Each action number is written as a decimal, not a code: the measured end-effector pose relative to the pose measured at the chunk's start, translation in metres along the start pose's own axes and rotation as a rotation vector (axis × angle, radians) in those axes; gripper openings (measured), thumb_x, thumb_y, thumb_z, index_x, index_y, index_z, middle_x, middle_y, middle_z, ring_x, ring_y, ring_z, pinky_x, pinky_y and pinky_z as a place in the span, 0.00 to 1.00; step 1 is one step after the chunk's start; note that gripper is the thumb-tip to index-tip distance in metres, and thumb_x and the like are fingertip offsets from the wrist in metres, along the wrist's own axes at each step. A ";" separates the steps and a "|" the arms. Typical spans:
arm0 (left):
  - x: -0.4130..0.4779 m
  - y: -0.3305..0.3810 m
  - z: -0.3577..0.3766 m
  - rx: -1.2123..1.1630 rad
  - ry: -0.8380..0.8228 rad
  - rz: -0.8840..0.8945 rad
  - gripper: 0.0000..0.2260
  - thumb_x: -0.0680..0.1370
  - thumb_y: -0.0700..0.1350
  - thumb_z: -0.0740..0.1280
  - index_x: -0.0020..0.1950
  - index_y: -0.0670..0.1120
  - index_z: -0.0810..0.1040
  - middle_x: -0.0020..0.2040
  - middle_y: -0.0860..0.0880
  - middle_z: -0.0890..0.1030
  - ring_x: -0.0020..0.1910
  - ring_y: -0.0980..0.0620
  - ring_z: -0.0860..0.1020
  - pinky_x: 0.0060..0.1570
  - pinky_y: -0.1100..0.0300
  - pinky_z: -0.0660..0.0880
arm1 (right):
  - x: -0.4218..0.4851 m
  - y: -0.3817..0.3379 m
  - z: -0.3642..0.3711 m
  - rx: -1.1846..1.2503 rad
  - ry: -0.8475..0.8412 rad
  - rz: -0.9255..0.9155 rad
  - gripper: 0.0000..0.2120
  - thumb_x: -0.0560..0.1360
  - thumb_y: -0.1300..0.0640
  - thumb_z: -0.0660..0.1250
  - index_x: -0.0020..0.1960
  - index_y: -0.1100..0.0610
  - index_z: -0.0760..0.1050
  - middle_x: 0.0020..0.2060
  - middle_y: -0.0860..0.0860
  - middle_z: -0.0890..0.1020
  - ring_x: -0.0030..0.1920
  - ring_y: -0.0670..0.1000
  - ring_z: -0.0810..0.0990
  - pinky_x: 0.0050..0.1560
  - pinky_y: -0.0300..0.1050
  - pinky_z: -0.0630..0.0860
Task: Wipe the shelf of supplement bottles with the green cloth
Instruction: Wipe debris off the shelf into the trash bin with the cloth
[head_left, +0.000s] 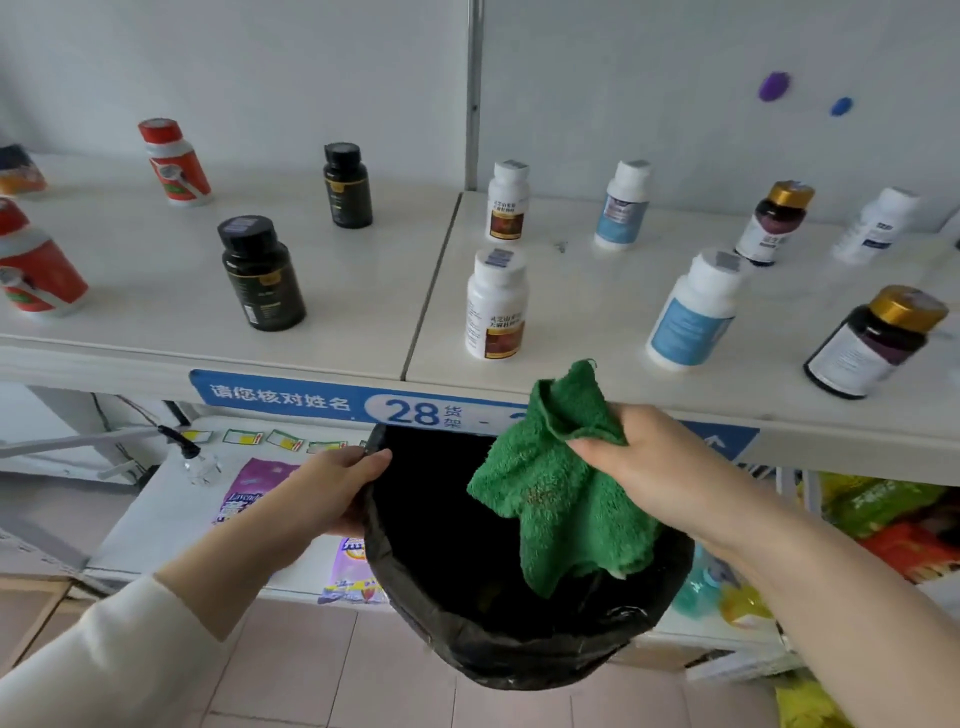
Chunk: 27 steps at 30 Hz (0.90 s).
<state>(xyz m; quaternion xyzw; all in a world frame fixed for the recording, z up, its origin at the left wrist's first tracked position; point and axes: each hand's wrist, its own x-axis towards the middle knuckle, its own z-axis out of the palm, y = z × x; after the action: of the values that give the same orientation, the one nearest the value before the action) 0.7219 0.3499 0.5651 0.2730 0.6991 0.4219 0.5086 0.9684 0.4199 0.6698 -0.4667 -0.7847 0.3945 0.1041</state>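
Note:
My right hand (644, 457) grips the crumpled green cloth (556, 488), which hangs over the mouth of a black bin (519, 639) lined with a black bag. My left hand (332, 488) grips the bin's left rim and holds it just below the front edge of the white shelf (337, 291). Several supplement bottles stand spaced out on the shelf: a black bottle (262, 273), a white bottle with a brown label (496, 304), a white bottle with a blue label (693, 309) and a dark bottle with a gold cap (875, 340). A small dark speck (561, 247) lies on the shelf.
A blue label strip reading 28 (291, 400) runs along the shelf's front edge. A lower shelf (171, 514) holds a purple packet, a clear pump bottle and colourful packets at the right. A metal upright (472, 93) divides the back wall. Tiled floor lies below.

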 end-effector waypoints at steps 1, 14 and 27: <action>0.000 0.000 0.006 -0.001 0.009 -0.005 0.10 0.78 0.47 0.63 0.49 0.42 0.79 0.39 0.45 0.84 0.35 0.49 0.83 0.32 0.59 0.79 | -0.002 0.000 -0.008 0.028 0.034 -0.002 0.10 0.76 0.50 0.61 0.49 0.54 0.76 0.49 0.58 0.82 0.51 0.56 0.79 0.56 0.48 0.73; 0.003 0.022 0.028 0.073 0.002 -0.008 0.12 0.79 0.48 0.60 0.54 0.42 0.77 0.50 0.42 0.82 0.44 0.47 0.82 0.35 0.58 0.81 | 0.076 -0.059 -0.117 0.276 0.453 -0.058 0.20 0.76 0.50 0.61 0.64 0.59 0.70 0.60 0.53 0.76 0.59 0.54 0.75 0.64 0.52 0.71; 0.011 0.018 0.024 0.017 -0.026 -0.007 0.08 0.78 0.45 0.61 0.49 0.46 0.80 0.42 0.47 0.86 0.39 0.50 0.84 0.33 0.60 0.79 | 0.231 -0.080 -0.139 0.042 0.849 0.166 0.16 0.79 0.65 0.51 0.64 0.60 0.69 0.64 0.54 0.74 0.62 0.50 0.74 0.55 0.38 0.70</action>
<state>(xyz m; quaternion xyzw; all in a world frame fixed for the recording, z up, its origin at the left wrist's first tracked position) 0.7406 0.3749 0.5725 0.2802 0.6970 0.4108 0.5166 0.8646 0.6597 0.7726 -0.6470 -0.6238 0.1905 0.3948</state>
